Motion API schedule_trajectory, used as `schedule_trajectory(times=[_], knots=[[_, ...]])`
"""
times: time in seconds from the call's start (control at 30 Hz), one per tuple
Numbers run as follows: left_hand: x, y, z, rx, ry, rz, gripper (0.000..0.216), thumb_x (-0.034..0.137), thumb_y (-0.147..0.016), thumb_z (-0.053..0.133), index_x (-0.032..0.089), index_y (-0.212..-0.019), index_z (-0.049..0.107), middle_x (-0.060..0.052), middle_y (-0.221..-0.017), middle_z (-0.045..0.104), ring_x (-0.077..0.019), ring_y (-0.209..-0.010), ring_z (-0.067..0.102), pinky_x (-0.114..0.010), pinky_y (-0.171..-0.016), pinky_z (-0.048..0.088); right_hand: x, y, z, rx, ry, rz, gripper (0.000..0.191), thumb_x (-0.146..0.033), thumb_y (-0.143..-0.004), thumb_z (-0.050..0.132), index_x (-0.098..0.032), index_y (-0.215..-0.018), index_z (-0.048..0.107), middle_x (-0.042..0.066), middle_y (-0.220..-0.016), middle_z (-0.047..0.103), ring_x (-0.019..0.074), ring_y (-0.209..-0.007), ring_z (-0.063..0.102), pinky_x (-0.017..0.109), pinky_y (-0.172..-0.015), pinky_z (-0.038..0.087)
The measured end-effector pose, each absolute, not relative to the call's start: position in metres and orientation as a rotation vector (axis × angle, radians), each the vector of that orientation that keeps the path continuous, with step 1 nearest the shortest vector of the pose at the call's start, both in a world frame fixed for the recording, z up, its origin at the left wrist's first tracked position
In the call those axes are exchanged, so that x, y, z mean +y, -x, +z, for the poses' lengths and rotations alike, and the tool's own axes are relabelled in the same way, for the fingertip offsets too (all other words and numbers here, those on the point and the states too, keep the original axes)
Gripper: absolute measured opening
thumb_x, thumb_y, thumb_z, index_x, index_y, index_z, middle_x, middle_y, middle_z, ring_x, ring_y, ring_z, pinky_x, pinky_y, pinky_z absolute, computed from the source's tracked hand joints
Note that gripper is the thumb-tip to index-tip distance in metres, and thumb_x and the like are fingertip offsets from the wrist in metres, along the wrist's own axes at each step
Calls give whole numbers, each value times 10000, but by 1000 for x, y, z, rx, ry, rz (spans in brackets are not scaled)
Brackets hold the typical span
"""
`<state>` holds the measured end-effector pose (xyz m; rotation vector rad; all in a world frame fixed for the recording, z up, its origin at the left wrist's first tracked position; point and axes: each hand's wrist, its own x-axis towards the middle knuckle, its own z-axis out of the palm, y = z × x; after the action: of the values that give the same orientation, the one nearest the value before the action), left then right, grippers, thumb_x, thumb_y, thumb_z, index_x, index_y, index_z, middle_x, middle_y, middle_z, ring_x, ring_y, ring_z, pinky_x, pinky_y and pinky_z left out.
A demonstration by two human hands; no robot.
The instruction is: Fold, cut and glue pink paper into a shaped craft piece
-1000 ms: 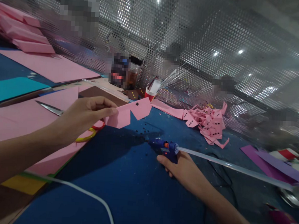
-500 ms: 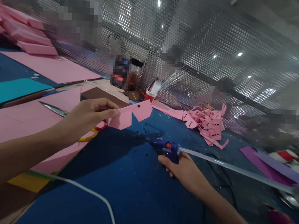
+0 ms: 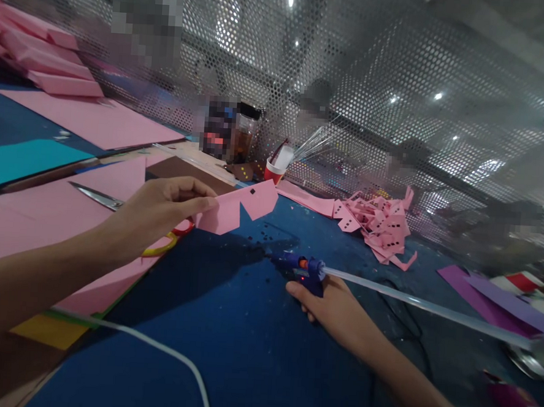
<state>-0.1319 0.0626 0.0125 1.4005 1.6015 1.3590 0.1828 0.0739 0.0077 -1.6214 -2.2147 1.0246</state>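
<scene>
Pinched between the thumb and fingers of my left hand [image 3: 173, 206] is a pink paper cutout [image 3: 222, 216] with a V-shaped notch and one small black square on it. My right hand [image 3: 325, 305] is wrapped round the handle of a blue glue gun [image 3: 311, 273], its nozzle pointing left, below and apart from the cutout. A long clear glue stick [image 3: 413, 307] sticks out of the gun's back. Under my left hand lie scissors [image 3: 159, 246] with red and yellow handles, on pink sheets [image 3: 30, 232]. Small black bits [image 3: 263, 237] are scattered on the blue table [image 3: 192, 309].
A heap of pink cutouts [image 3: 383, 226] with black squares lies at the back right. Behind my hands stands a red and white cup [image 3: 274, 167]. A white cable [image 3: 171, 351] crosses the front. Purple sheets [image 3: 487, 302] lie at right; a perforated metal screen [image 3: 360, 123] borders the table.
Almost nothing differs. The glue gun and my right hand have shifted very slightly left, while my left hand keeps the cutout in the same place.
</scene>
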Motion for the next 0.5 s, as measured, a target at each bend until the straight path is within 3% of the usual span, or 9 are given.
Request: schedule_trajectory(times=[0.23, 0.5], knots=[[62, 131, 13, 1600, -1403, 1368, 196, 398, -793, 708, 214, -860, 703, 5, -728, 668, -128, -665, 549, -254, -604, 407, 75, -185, 4, -2155, 1585, 1068, 385, -549, -930, 575, -171, -897, 641, -4, -693, 623, 116, -569, 582, 247, -579, 460], [64, 133, 11, 1614, -1449, 1345, 220, 424, -801, 693, 214, -863, 705, 6, -731, 681, -135, -676, 570, -258, -616, 420, 73, -189, 8, -2128, 1571, 1142, 441, -544, -918, 601, -183, -1170, 637, -17, -684, 617, 126, -574, 590, 241, -566, 466]])
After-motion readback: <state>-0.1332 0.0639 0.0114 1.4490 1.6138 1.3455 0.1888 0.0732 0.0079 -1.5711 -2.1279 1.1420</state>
